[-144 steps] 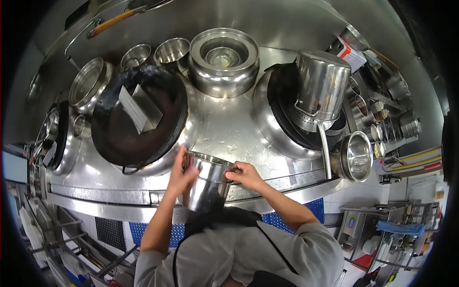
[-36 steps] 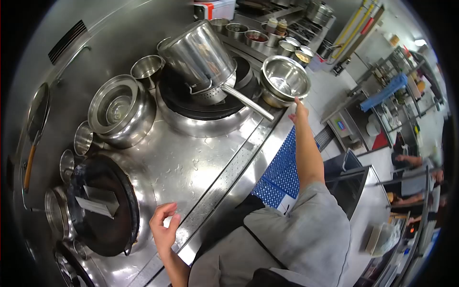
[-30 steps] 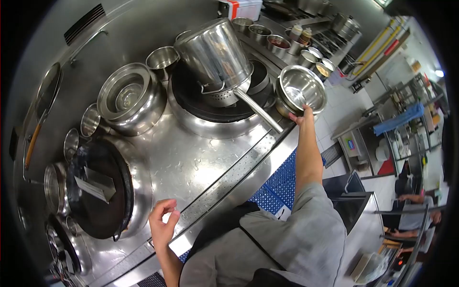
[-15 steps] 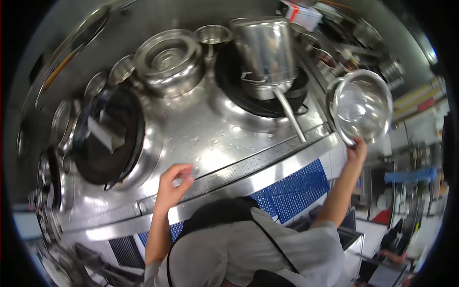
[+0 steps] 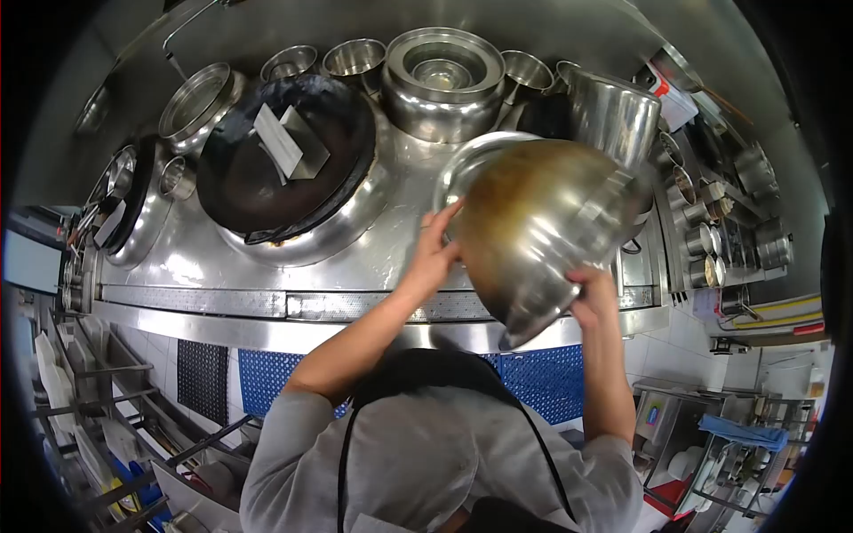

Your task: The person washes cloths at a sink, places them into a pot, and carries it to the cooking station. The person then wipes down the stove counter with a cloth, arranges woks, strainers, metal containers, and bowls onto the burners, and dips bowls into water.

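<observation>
A large metal mixing bowl (image 5: pixel 542 231), its outside stained brown, is tilted up over the counter's front. My right hand (image 5: pixel 597 298) grips its lower right rim. Behind it shows the shiny curved rim of a second metal bowl (image 5: pixel 455 164), mostly covered by the first. My left hand (image 5: pixel 434 253) is at the left edge of the two bowls, its fingers closed at the rim of the second bowl. Its fingertips are partly hidden. A tall steel pot (image 5: pixel 613 115) stands just behind the bowls.
On the left, a black wok (image 5: pixel 284 169) holds a folded metal piece (image 5: pixel 289 147). A lidded steel pot (image 5: pixel 442 89) and several smaller pots line the back. Shelves with containers (image 5: pixel 706 240) are on the right. Blue mats (image 5: pixel 546 382) lie on the floor.
My view has turned to the right. The bowl in my right hand has come in over the counter and tipped so its outside shows. My left hand has moved from open air to the bowls.
</observation>
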### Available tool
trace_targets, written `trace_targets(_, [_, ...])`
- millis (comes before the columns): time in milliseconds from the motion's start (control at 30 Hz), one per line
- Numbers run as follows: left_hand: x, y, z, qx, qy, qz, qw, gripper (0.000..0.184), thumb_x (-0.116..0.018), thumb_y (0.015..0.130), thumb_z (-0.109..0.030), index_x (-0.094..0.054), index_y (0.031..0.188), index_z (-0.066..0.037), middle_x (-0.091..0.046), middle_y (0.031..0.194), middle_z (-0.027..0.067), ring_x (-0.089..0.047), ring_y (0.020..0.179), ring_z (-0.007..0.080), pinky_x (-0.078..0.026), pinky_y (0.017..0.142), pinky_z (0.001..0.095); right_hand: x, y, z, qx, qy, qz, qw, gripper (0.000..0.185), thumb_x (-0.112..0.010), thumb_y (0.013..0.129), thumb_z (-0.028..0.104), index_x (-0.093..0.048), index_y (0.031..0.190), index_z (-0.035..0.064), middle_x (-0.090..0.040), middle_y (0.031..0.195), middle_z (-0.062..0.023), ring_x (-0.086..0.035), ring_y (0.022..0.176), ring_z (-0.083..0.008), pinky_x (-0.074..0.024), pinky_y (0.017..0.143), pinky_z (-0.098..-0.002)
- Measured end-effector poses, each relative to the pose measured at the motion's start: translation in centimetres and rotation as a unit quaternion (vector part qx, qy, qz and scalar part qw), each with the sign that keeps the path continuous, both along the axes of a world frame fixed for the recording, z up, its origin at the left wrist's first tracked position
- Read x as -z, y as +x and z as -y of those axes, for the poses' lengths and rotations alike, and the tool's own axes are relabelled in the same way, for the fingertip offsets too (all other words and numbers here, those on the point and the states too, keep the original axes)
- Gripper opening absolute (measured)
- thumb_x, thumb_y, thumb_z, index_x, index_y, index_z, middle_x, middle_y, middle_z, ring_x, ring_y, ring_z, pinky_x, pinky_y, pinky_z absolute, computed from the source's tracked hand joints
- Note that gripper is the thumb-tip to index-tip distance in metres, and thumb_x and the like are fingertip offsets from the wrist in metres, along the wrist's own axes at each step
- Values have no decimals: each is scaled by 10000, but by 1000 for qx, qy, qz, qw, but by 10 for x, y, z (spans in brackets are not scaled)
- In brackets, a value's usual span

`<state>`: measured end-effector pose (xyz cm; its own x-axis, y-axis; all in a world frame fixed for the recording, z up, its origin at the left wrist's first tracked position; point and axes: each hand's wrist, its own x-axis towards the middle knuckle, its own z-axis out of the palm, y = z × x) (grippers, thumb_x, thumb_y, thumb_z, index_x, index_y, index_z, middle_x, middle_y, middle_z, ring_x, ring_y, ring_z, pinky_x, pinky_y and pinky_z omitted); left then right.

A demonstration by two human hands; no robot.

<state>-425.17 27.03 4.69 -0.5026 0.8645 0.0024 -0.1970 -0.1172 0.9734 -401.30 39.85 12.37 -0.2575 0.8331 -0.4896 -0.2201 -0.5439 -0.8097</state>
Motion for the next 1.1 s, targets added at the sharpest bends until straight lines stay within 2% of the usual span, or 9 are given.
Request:
trace_targets(267, [82,-45,54,-197,-119,-196,953,632,-652,682,54,-548,1305,45,-587,1182,180,-586,1080,303,-453,952,335,124,-88,-2,-106,-111,76,985,166,-599,720,-83,-506,686,51,-445,539,-46,-420,434,-154,-305,399,-322])
trace_targets(400, [112,-50,67,-168,-82,-96,978,827,-689,717,59,-350,1469,5,-483,1391,216,-528,1246,315,-422,1040,368,118,-89,2,-145,-64,73,985,157,-604,748,-54,-550,874,23,-537,686,-86,-529,550,-175,-379,420,-334])
trace_targets(500, [47,-34,71,-156,-25,-101,982,975,-722,730,33,-177,1536,-32,-384,1473,248,-463,1323,330,-382,1089,390,77,-96,19,-159,-2,121,980,343,-617,777,-10,-542,1108,37,-593,894,-115,-609,708,-203,-470,500,-352])
trace_targets(533, [51,-37,74,-151,-22,-221,963,1094,-773,736,-48,-44,1552,-51,-308,1506,294,-412,1361,371,-374,1095,412,81,-93,15,-184,21,156,970,417,-622,786,7,-516,1187,50,-597,971,-119,-624,771,-210,-500,542,-354])
trace_targets(667, [39,-43,88,-120,-32,-428,895,898,-852,645,-42,-412,1427,-88,-120,1577,285,-460,1318,330,-469,1017,372,105,-82,-6,-278,136,153,938,547,-661,869,186,-446,1357,63,-598,1155,-109,-628,948,-220,-547,761,-379])
trace_targets(767, [39,-48,77,-142,-39,-342,928,425,-899,579,-147,-709,950,-60,-399,1443,244,-601,1120,303,-500,911,356,94,-71,-4,-240,160,114,951,688,-600,924,468,-392,1440,63,-504,1362,-154,-512,1225,-272,-499,907,-394])
trace_targets(867, [-17,-54,64,-176,-95,-318,927,391,-890,609,-273,-671,864,-73,-660,1011,119,-640,888,264,-502,776,372,116,-56,-3,-210,238,55,947,788,-530,927,598,-348,1484,71,-367,1502,-170,-366,1383,-309,-477,946,-403])
trace_targets(1000, [-20,-74,42,-220,-107,-182,952,382,-819,739,-375,-665,847,-42,-666,768,87,-633,716,190,-489,690,318,123,-46,10,-302,433,103,843,859,-590,845,662,-408,1457,88,-196,1583,-216,-234,1455,-352,-452,986,-459])
trace_targets(1100, [-28,-89,44,-152,-53,92,983,405,-685,914,-396,-649,1092,-34,-670,983,31,-621,889,147,-505,801,312,112,-50,18,-358,642,240,633,731,-769,692,561,-632,1238,93,-201,1557,-287,-198,1445,-455,-274,1107,-568])
